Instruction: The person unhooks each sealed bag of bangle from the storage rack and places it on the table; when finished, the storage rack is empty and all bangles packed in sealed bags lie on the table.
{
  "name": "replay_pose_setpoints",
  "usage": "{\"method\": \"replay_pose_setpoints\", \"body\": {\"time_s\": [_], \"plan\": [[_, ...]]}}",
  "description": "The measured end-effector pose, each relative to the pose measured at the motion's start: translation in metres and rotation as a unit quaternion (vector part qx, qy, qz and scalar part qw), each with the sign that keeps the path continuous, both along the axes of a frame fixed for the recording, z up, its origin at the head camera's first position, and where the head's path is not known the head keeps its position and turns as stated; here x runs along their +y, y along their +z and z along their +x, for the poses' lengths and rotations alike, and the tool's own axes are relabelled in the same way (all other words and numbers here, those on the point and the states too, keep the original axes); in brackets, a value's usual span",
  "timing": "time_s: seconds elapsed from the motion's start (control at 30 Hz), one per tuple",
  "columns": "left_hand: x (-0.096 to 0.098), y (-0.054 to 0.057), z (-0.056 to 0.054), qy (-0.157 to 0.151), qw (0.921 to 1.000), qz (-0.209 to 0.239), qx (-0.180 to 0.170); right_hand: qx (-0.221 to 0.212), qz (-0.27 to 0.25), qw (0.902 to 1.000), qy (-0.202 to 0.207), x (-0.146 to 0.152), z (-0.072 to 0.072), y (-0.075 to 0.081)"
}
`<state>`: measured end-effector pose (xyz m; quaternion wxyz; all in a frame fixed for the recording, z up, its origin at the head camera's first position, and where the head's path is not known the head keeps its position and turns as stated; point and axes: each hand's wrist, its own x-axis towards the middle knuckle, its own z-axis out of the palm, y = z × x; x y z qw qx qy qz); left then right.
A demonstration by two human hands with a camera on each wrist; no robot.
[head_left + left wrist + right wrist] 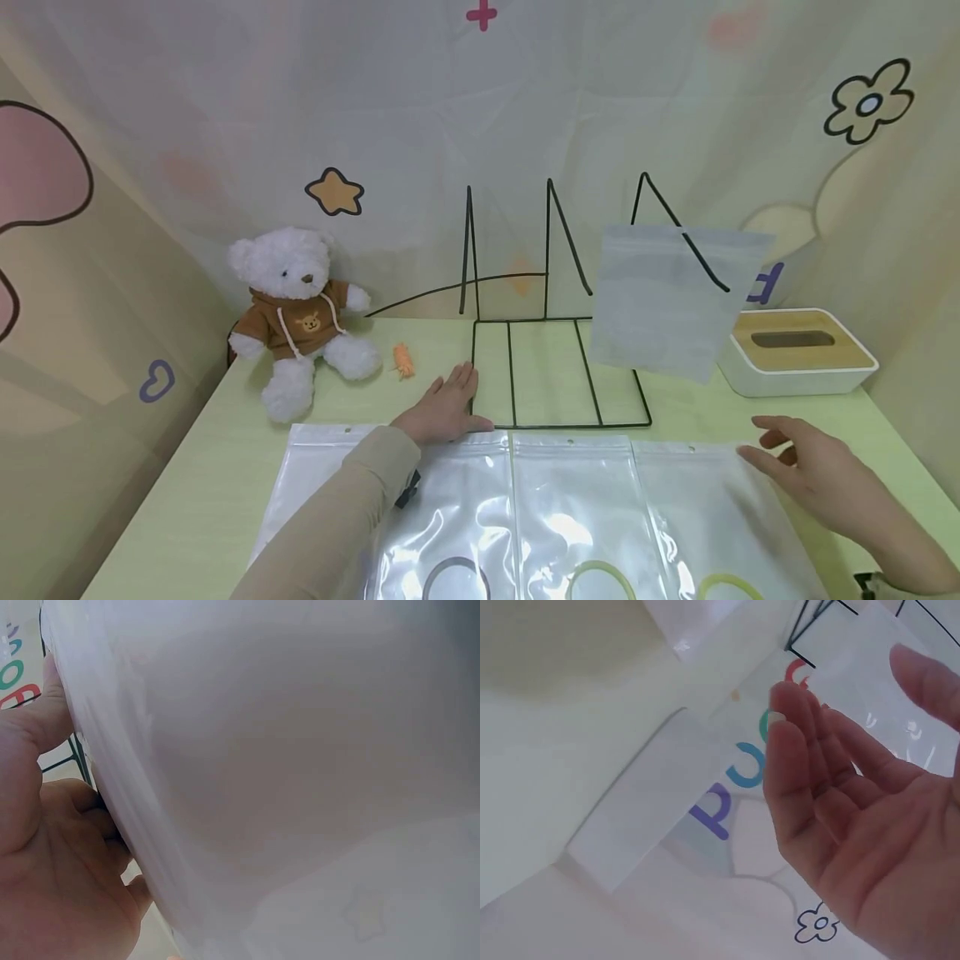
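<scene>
At the left side of a black wire rack (562, 427), my left hand (442, 408) reaches with extended fingers along its side rod, the thumb by the front corner. A frosted zip bag (667, 300) hangs from the rack's right-hand prong. My right hand (813, 471) is held above the right end of a row of clear zip bags (573, 483), its fingers loosely bent around nothing. In the right wrist view that palm (885, 847) shows bare. A pale plastic sheet (300, 750) covers most of the left wrist view, hiding part of the left fingers.
A white teddy bear (300, 317) in a brown hoodie sits at the back left, with a small orange item (403, 361) beside it. At the back right stands a white tissue box (798, 379) with a wood-look lid. Ring shapes (600, 567) show at the zip bags' near ends.
</scene>
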<state>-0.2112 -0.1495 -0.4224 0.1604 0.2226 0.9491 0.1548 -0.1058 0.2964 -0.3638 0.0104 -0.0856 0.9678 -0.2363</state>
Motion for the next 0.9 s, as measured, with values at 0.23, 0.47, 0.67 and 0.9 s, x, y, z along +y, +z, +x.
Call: {"method": "replay_pose_setpoints", "body": {"time_s": [0.23, 0.47, 0.67, 0.9], "plan": [[0.001, 0.0, 0.0, 0.0, 1.0, 0.002, 0.004, 0.108, -0.031, 0.9936, -0.011, -0.009, -0.016, 0.025], [0.001, 0.0, -0.001, 0.006, 1.0, -0.003, 0.001, 0.185, -0.109, 0.9761, -0.035, -0.023, -0.035, 0.032], [0.001, 0.0, 0.0, 0.005, 1.0, -0.005, 0.0, 0.224, -0.149, 0.9614, -0.059, -0.039, -0.049, 0.033], [0.001, -0.001, 0.0, 0.008, 1.0, -0.002, -0.002, 0.23, -0.178, 0.9513, -0.103, -0.056, -0.06, 0.038]]}}
